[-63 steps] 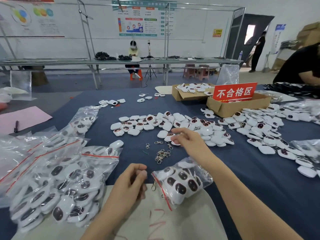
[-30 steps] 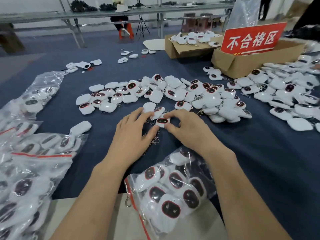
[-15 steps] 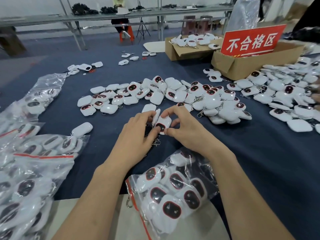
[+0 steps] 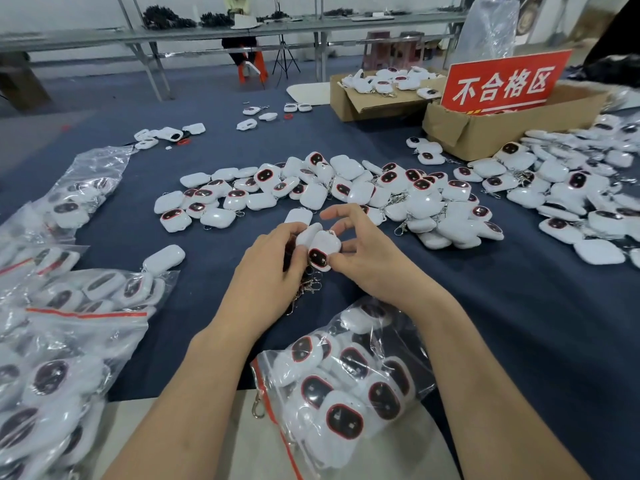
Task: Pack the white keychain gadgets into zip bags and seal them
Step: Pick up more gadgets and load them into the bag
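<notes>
Left hand [image 4: 273, 271]: I see its fingers curled round a second gadget [image 4: 306, 235], gripping it.
Right hand [image 4: 374, 261]: I see the thumb and a finger pinching the white gadget [image 4: 322, 251]. The pointing finger sticks up, touching nothing.
White gadget: it is up off the blue table [image 4: 519, 323], between both hands, dark face toward me.
Zip bag [image 4: 346, 382]: it lies near me, under my wrists, stuffed with gadgets. I cannot tell if it is sealed.
Loose pile [image 4: 329, 192]: many more gadgets, just past my hands.
Full bags [image 4: 69, 323]: heaped on my left.
Red sign [image 4: 502, 81]: it stands in a cardboard box [image 4: 485, 133], far right.
</notes>
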